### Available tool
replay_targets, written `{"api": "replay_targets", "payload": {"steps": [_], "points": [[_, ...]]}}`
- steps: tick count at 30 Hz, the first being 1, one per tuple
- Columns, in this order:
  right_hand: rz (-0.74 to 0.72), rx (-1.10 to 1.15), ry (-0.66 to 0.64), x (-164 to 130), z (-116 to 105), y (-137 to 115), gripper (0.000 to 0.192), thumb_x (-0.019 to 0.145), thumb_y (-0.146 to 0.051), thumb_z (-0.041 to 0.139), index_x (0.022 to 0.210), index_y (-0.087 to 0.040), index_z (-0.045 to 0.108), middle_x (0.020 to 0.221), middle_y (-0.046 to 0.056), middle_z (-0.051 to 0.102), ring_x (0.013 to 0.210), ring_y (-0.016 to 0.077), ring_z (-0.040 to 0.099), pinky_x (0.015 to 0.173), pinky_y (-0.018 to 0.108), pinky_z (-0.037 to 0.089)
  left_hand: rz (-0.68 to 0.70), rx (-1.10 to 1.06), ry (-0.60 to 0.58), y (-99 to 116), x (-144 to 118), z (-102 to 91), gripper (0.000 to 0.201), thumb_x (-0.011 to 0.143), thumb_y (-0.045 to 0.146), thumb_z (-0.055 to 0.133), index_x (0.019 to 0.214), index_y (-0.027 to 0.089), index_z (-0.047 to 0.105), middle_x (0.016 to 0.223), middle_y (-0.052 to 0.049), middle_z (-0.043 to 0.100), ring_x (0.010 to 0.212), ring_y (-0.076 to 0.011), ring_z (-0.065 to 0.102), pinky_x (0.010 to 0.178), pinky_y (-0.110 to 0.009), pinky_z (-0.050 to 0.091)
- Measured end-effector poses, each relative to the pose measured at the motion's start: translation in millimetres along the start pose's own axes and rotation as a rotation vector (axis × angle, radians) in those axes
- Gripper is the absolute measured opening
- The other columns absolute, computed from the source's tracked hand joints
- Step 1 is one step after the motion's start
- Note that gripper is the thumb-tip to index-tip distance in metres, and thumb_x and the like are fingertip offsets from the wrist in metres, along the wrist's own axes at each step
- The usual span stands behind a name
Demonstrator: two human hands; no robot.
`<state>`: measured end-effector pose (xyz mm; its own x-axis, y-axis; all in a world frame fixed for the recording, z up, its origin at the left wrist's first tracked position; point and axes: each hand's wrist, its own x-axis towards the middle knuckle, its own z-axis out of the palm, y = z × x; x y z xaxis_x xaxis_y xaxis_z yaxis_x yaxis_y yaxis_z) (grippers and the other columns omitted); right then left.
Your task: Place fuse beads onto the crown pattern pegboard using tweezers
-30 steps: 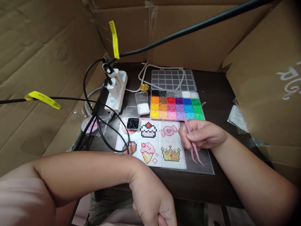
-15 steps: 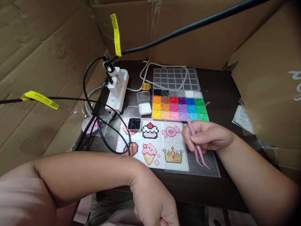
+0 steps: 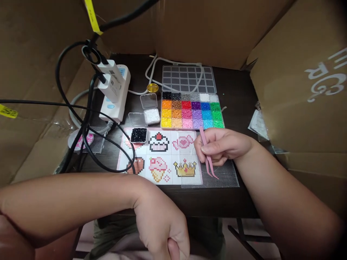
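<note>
My right hand (image 3: 223,146) grips pink tweezers (image 3: 207,159), tips pointing down onto a clear pegboard (image 3: 225,177) at the table's front right. Left of the pegboard lies a pattern sheet (image 3: 159,155) with a cupcake, candy, ice cream and crown. Beyond the hand stands an open bead box (image 3: 192,113) with many coloured compartments. My left hand (image 3: 162,227) hangs below the table's front edge, fingers curled, thumb up; I cannot see anything in it. A small tub of black beads (image 3: 138,135) rests on the sheet's top left.
A white power strip (image 3: 115,95) with plugs and black cables (image 3: 81,119) fills the left side. A tub of white beads (image 3: 151,115), a gold cap (image 3: 152,87) and the bead box lid (image 3: 188,78) lie behind. Cardboard walls (image 3: 298,90) surround the dark table (image 3: 238,90).
The view shifted, so everything slid left and down in frame. My right hand with the tweezers stays over the pegboard; my left hand stays below the table edge.
</note>
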<state>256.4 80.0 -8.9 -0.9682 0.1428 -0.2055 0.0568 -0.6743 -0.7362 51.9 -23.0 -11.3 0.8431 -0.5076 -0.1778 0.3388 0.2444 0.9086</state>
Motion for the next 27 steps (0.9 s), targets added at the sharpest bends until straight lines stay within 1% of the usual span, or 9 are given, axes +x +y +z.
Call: {"api": "replay_targets", "payload": {"steps": [5,13,15,17,19,21,22,24,27], "points": [[-0.027,0.012,0.026,-1.2,0.7,-0.8,0.021,0.097,-0.024,0.059,0.091,-0.006,0.065,0.050,-0.012,0.024,0.039,0.0018,0.017,0.035,0.014,0.018,-0.020,-0.013,0.040,0.3,-1.6,1.1,0.042,0.069,0.008,0.067,0.058,0.024,0.030,0.051,0.009,0.028,0.048,-0.0093,0.031,0.043,-0.021,0.034],[-0.042,-0.002,0.039,-0.8,0.7,-0.5,0.020,0.097,-0.024,0.058,0.092,-0.006,0.064,0.051,-0.012,0.024,0.039,0.0021,0.017,0.036,0.014,0.020,-0.070,-0.056,0.065,-3.3,0.1,3.5,0.048,0.070,0.017,0.077,0.058,0.024,0.030,0.052,0.009,0.027,0.046,-0.0086,0.030,0.040,-0.020,0.030],[-0.051,-0.007,0.043,-0.6,0.7,-0.6,0.019,0.098,-0.023,0.057,0.093,-0.006,0.064,0.051,-0.013,0.024,0.040,0.0021,0.016,0.036,0.014,0.021,-0.061,-0.075,0.048,-4.1,-0.2,3.7,0.050,0.071,0.021,0.079,0.056,0.023,0.031,0.051,0.009,0.026,0.047,-0.0083,0.030,0.041,-0.020,0.031],[-0.054,-0.011,0.048,-0.6,0.7,-0.8,0.020,0.097,-0.024,0.058,0.092,-0.006,0.064,0.050,-0.013,0.023,0.040,0.0022,0.017,0.036,0.015,0.022,-0.046,-0.094,0.005,-4.0,-2.1,3.5,0.048,0.074,0.027,0.079,0.053,0.021,0.036,0.050,0.008,0.029,0.047,-0.0082,0.033,0.043,-0.020,0.034],[-0.049,-0.012,0.051,-1.1,0.5,-1.0,0.020,0.097,-0.024,0.059,0.092,-0.006,0.065,0.050,-0.012,0.024,0.040,0.0022,0.018,0.036,0.014,0.023,-0.050,-0.112,0.003,-2.5,-5.3,3.3,0.044,0.083,0.036,0.070,0.053,0.019,0.042,0.049,0.007,0.034,0.047,-0.0084,0.038,0.045,-0.020,0.038],[-0.020,-0.014,0.049,-2.1,0.1,-1.4,0.020,0.097,-0.024,0.059,0.092,-0.006,0.066,0.050,-0.012,0.026,0.039,0.0020,0.019,0.036,0.014,0.024,-0.096,-0.131,0.050,-0.4,-8.2,3.2,0.046,0.092,0.043,0.057,0.055,0.019,0.045,0.048,0.006,0.039,0.046,-0.0090,0.041,0.046,-0.020,0.041],[0.003,-0.017,0.046,-2.6,-0.1,-1.6,0.020,0.097,-0.024,0.059,0.092,-0.006,0.066,0.050,-0.011,0.028,0.038,0.0019,0.021,0.036,0.014,0.026,-0.122,-0.138,0.071,0.4,-8.9,3.2,0.046,0.093,0.044,0.054,0.055,0.019,0.046,0.048,0.005,0.040,0.046,-0.0092,0.042,0.046,-0.020,0.042],[0.051,-0.028,0.036,-3.7,-0.5,-2.0,0.020,0.097,-0.024,0.059,0.092,-0.006,0.066,0.050,-0.011,0.030,0.038,0.0021,0.023,0.037,0.015,0.031,-0.131,-0.137,0.059,0.8,-8.1,3.0,0.042,0.090,0.041,0.059,0.056,0.018,0.049,0.050,0.005,0.041,0.047,-0.0092,0.045,0.045,-0.019,0.042],[0.078,-0.051,0.020,-4.8,-1.0,-3.0,0.020,0.098,-0.025,0.059,0.093,-0.006,0.066,0.049,-0.012,0.028,0.038,0.0025,0.026,0.040,0.016,0.039,-0.053,-0.102,-0.026,-0.9,-4.2,2.1,0.032,0.078,0.028,0.071,0.054,0.017,0.053,0.052,0.006,0.036,0.050,-0.0086,0.045,0.046,-0.017,0.040]]}}
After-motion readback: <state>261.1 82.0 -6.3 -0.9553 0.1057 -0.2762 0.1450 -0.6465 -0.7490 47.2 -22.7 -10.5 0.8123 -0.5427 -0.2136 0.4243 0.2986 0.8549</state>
